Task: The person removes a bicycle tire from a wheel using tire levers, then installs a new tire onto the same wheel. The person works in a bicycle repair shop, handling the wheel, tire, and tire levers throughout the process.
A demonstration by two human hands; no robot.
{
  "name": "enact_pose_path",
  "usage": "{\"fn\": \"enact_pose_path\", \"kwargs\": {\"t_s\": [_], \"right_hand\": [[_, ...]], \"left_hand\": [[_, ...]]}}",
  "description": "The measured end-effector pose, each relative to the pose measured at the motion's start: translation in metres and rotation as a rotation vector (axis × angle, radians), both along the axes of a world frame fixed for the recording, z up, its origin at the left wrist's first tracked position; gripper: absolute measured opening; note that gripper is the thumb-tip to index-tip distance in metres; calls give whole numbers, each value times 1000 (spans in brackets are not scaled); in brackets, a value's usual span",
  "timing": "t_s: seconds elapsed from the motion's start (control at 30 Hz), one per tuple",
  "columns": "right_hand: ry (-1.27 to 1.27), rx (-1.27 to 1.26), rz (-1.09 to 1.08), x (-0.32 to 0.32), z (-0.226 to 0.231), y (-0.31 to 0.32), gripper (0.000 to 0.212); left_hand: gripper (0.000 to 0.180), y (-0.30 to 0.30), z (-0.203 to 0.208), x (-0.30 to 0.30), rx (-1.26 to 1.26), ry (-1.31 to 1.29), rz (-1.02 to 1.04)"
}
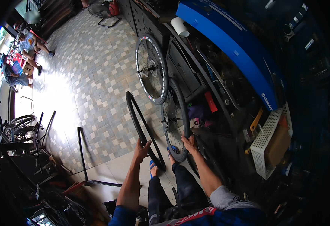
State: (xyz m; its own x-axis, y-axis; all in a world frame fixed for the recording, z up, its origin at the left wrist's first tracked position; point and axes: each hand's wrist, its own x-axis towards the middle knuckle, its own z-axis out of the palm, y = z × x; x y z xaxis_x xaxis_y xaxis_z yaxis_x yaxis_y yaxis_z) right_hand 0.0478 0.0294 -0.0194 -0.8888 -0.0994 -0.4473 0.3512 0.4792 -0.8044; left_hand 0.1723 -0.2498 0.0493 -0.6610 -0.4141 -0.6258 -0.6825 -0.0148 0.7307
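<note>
My left hand (141,150) is wrapped round a loose black tyre (134,116), tilted in front of me, its low end by my left sandal (152,168). My right hand (190,144) grips the outer edge of a spoked wheel (168,121) just beside it. Here's how it stands: that tyre is free of any rim, while the wheel looks dressed in black all round; what remains, I can't tell. Tight on my right! A second wheel (153,69) leans by the dark cabinet (178,71), overlapping mine. Leftward, tiled floor (108,64) gives swinging room, up to that bent black tube (83,154).
</note>
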Motion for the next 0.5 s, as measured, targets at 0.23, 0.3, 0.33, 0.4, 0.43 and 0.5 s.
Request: {"fn": "enact_pose_path", "kwargs": {"t_s": [0.23, 0.3, 0.33, 0.4, 0.43, 0.5], "right_hand": [[188, -12, 53, 126, 97, 92, 28], [140, 9, 29, 175, 140, 119, 27], [194, 38, 12, 202, 163, 127, 27], [19, 128, -110, 263, 215, 139, 25], [-42, 190, -130, 288, 242, 149, 25], [-98, 335, -220, 339, 288, 161, 26]], "left_hand": [[43, -22, 23, -33, 260, 0, -20], [43, -20, 27, -46, 292, 32, -73], [44, -16, 30, -56, 279, 37, -96], [49, -2, 41, -68, 284, 65, -148], [51, 8, 47, -80, 311, 112, -172], [55, 37, 57, -99, 373, 137, -199]]}}
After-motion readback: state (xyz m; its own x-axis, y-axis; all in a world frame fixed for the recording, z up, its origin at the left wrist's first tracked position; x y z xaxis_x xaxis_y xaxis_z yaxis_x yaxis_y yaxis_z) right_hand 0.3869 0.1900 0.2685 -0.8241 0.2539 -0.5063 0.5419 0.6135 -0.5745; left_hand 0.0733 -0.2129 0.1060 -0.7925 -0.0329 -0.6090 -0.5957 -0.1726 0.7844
